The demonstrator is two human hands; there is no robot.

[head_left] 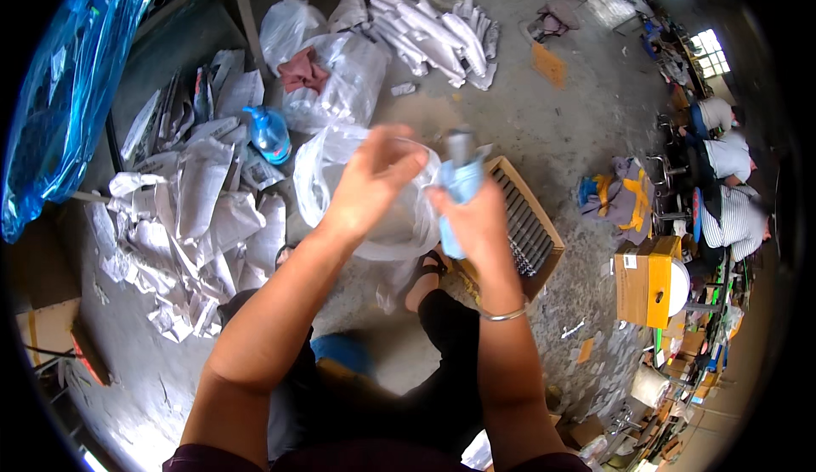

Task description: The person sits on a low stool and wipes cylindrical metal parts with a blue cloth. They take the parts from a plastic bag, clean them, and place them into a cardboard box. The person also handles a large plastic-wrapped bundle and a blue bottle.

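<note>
My right hand (478, 221) is closed around a light blue cloth (463, 181). A short grey metal cylinder (460, 146) sticks up out of the cloth, blurred by motion. My left hand (372, 185) is held apart from it, fingers spread and somewhat smeared, with nothing seen in them. Beneath both hands stands a clear plastic bag (311, 185), its mouth open and its rim folded outward. Beside my right hand is a shallow cardboard box (557, 243) holding rows of grey metal cylinders (529, 226), partly covered by my wrist.
Crumpled paper (200, 217) is heaped at the left, near a blue pump bottle (269, 136). Filled plastic bags (340, 77) with a reddish cloth (303, 71) on top and rolled paper (438, 34) lie ahead. People (727, 162) sit at the far right behind a carton (642, 285).
</note>
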